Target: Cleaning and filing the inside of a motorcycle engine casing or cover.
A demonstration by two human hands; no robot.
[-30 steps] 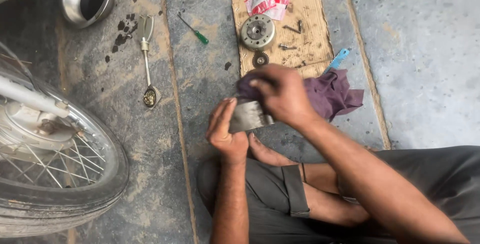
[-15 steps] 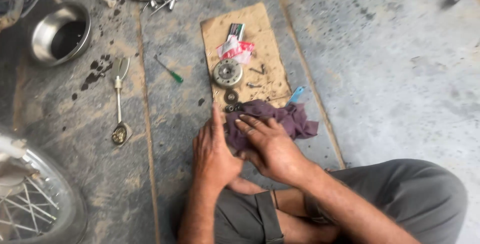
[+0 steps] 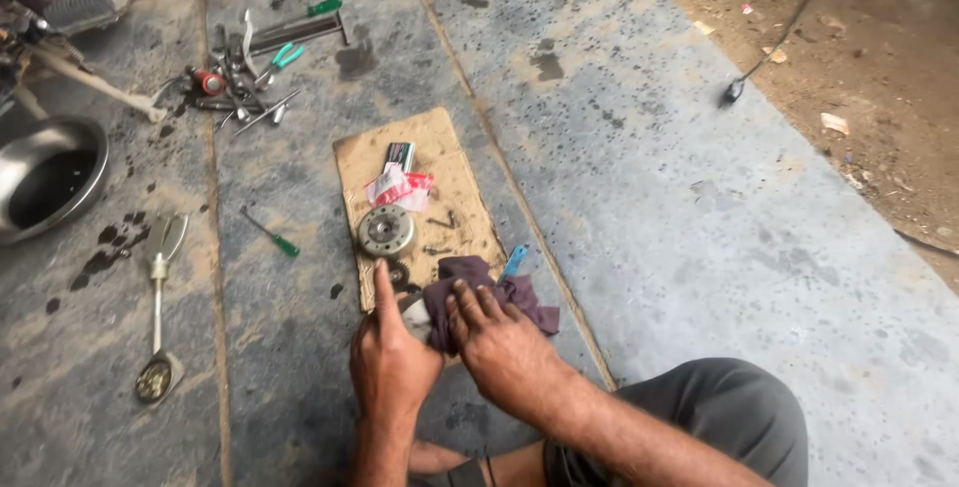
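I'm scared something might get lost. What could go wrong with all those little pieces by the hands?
The small screws lie loose on the cardboard, close to the right hand pressing the purple cloth; a sweep of the cloth could perhaps scatter them. The round metal part sits just ahead of the left hand and might get knocked. Dark spots on the floor look oily, possibly slippery.

Grey, oil-spotted concrete slabs point(image 3: 639, 177) in flat daylight — bare brown dirt point(image 3: 859, 37) beyond their edge.
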